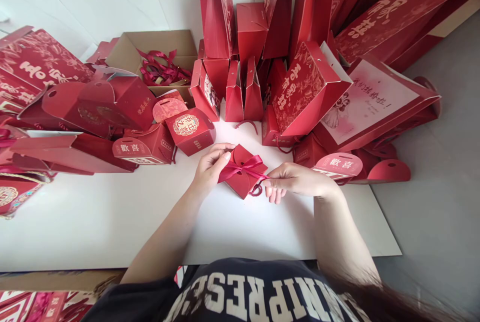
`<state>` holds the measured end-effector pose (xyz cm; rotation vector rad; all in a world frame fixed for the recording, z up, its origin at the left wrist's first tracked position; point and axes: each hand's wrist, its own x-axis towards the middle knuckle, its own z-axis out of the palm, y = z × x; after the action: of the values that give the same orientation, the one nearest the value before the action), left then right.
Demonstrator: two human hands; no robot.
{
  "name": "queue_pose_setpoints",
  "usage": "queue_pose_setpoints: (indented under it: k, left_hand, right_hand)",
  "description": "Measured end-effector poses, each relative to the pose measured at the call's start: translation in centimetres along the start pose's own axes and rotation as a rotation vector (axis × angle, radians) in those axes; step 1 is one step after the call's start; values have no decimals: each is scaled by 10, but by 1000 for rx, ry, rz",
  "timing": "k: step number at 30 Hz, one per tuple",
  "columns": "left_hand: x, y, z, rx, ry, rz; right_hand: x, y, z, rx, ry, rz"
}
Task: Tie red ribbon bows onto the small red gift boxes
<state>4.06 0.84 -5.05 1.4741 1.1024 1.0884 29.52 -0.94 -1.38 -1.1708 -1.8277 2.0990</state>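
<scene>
A small red gift box (pixel 240 182) sits on the white table, with a shiny dark pink ribbon (pixel 249 164) tied in a bow across its top. On the box's left side, my left hand (pixel 213 164) pinches the ribbon between thumb and fingers, close to the box's upper left edge. My right hand (pixel 290 181) is closed at the right side, its thumb and index finger on a ribbon end. Below the bow, a twisted red cord loop (pixel 256 190) hangs out beside my right fingers.
Red gift boxes (pixel 191 129) and bags (pixel 307 87) crowd the back and both sides of the white table (pixel 93 227). Behind them on the left, an open cardboard box (pixel 131 52) holds loose ribbons (pixel 161 68). A red cord (pixel 247 123) lies beyond my hands.
</scene>
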Motion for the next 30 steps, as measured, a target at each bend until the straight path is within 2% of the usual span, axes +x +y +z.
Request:
queue_pose_setpoints:
  k: [2, 4, 8, 9, 10, 13, 16, 19, 25, 30]
  left_hand:
    - [0, 0, 0, 12, 8, 11]
    - [-1, 1, 0, 26, 10, 27]
    - [-1, 2, -1, 63, -10, 37]
    - [-1, 2, -1, 69, -14, 36]
    - [-1, 2, -1, 73, -16, 36]
    - [-2, 4, -2, 83, -16, 42]
    - [-2, 5, -2, 80, -27, 58]
    - [-3, 5, -2, 73, -37, 52]
    - [-3, 3, -1, 58, -13, 55]
    - [-4, 9, -5, 341, 31, 203]
  right_hand:
    - [-5, -3, 1, -40, -3, 21]
    - [-10, -7, 3, -109, 106, 9]
    - [-3, -14, 12, -162, 659, -160]
    - [2, -14, 14, -126, 754, -222]
    - [8, -13, 16, -110, 795, -285]
    - [25, -10, 20, 2, 700, -388]
    - [33, -6, 22, 136, 562, -363]
    - [35, -4, 21, 215, 489, -342]
    - [35, -3, 16, 94, 448, -399]
    - [36, -1, 16, 110, 458, -410]
